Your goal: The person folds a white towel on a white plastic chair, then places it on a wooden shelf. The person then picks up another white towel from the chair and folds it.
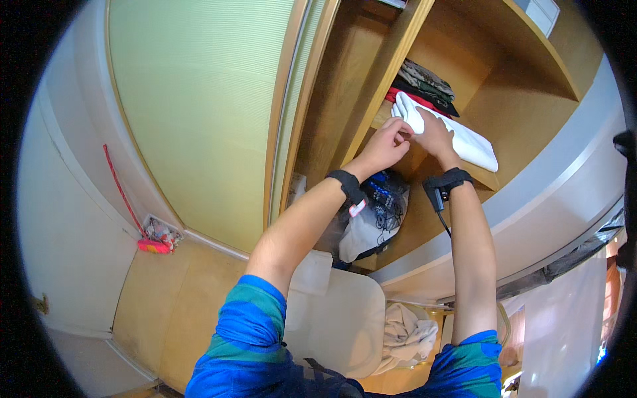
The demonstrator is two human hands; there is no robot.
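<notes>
A folded white cloth (470,143) lies on a wooden wardrobe shelf, in front of a stack of folded clothes (428,89) in red, black and camouflage. My right hand (435,134) rests on the cloth's near side with the fingers over it; whether it grips is partly hidden. At the cloth's left end, my left hand (388,147) has its fingers curled, with the fingertips close to the right hand; whether they pinch an edge cannot be told. Both wrists wear black straps.
Below the shelf are a filled plastic bag (385,194) and a white bag (366,236). A pale chair seat (338,318) stands before me, beside crumpled beige cloth (400,333). The sliding door (199,99) is at left, with a red broom (154,246) near its foot.
</notes>
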